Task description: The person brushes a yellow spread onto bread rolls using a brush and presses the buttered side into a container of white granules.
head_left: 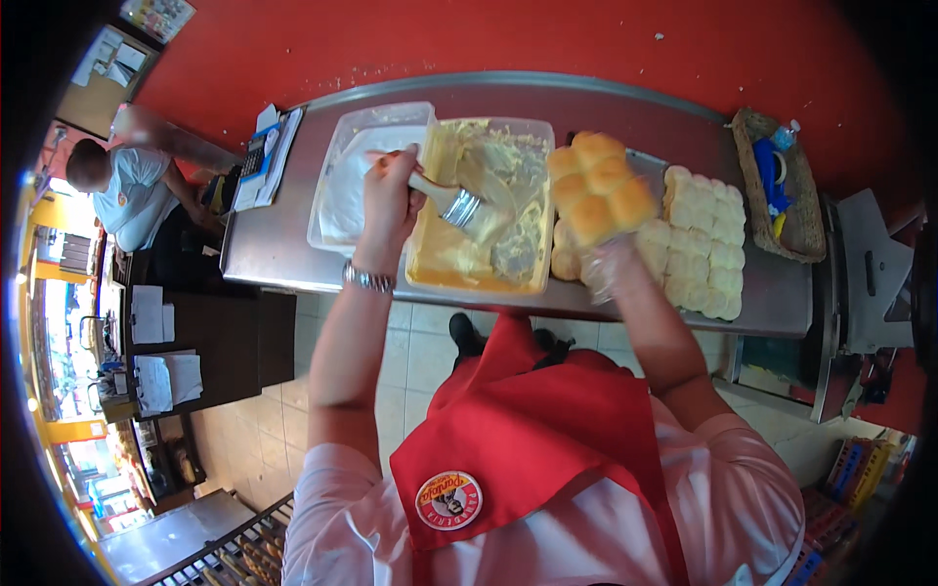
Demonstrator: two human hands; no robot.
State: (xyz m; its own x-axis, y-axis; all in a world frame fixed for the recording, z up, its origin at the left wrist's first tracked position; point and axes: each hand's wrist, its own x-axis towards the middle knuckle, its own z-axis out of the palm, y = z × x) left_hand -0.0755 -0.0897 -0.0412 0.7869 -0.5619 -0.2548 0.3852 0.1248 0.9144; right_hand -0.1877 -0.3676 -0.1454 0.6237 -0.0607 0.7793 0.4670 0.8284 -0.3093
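My left hand [391,195], with a metal watch on its wrist, is closed round the handle of a wide pastry brush [459,206]. The brush's bristles dip toward the yellow cream smeared in a clear plastic tub [481,285]. In a thin clear plastic glove, my right hand [608,269] holds up a slab of joined golden bread rolls [601,186], tilted so their browned tops show. The glove's fingers are mostly hidden under the slab. Just right of it, pale rolls [705,239] lie in joined blocks on the steel table.
Left of the cream stands another plastic tub [337,186] with white contents. A wicker basket [796,210] holding tape and blue items sits at the table's right end. Papers and a calculator [256,156] lie at the left end. Beyond it, another person [147,190] is by a dark counter.
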